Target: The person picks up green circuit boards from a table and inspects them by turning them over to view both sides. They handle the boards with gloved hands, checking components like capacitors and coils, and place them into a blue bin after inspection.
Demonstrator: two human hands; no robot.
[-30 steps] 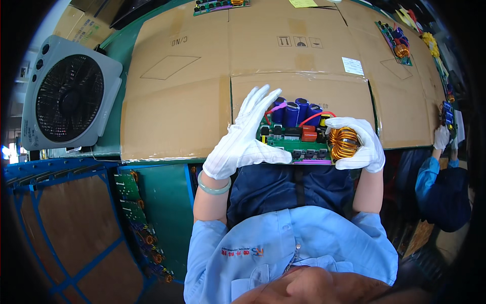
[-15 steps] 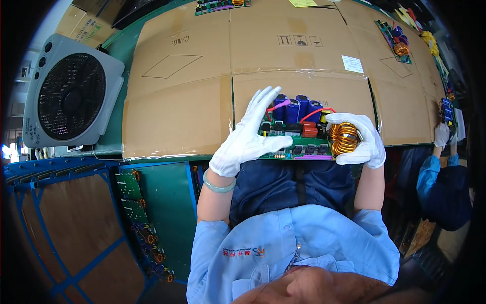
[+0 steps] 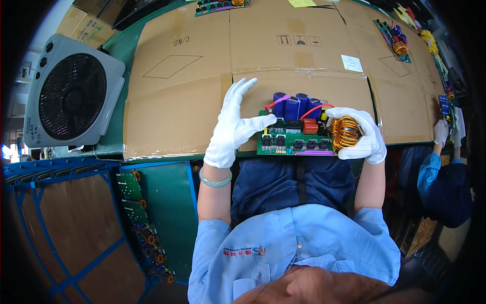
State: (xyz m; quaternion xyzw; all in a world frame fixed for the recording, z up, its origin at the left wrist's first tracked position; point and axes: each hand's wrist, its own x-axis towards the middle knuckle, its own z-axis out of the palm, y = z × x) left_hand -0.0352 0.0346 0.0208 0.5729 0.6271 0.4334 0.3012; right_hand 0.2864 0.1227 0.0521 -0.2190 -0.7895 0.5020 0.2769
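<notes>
A green circuit board (image 3: 296, 141) with blue capacitors, red wires and a copper coil (image 3: 344, 133) lies at the near edge of the cardboard-covered bench (image 3: 177, 106). My left hand (image 3: 234, 126), in a white glove, holds the board's left end with the thumb on top and the fingers spread upward. My right hand (image 3: 362, 137), also gloved, grips the right end around the copper coil. A pale green bangle (image 3: 215, 180) circles my left wrist.
A grey box fan (image 3: 71, 93) stands at the bench's left. More circuit boards lie at the far edge (image 3: 220, 6) and far right (image 3: 392, 38). A blue rack (image 3: 144, 223) on my left holds several boards. Another person's gloved hands (image 3: 445, 133) work at the right.
The board has tipped from a raised tilt to lying flatter at the bench edge. My left hand slid from covering the board's top to its left end, fingers spread.
</notes>
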